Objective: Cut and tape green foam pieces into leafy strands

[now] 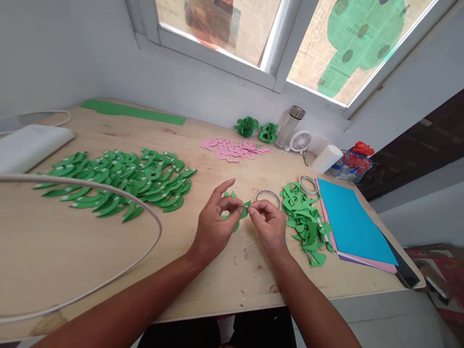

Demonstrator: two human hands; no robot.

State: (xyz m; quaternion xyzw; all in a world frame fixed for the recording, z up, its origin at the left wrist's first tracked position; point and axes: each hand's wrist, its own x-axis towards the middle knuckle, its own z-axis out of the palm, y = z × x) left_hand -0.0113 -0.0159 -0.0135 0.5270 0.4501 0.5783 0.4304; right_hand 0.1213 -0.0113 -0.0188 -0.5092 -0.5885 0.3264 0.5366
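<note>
My left hand is above the middle of the table, thumb and fingers pinching a green paper piece. The left forefinger is raised away from the pinch. Close on its right, my right hand is closed in a pinch at the paper's other edge. Its fingertips partly cover the piece. Behind the left fingers and below them, more green paper shows, and I cannot tell whether it belongs to the same piece. A thin tape roll lies just behind the right hand.
Curved green pieces with white tabs are heaped left, green scraps right. A second tape roll, blue sheet, pink cutouts, two green paper balls and a small fan lie beyond. A white cable arcs across the left.
</note>
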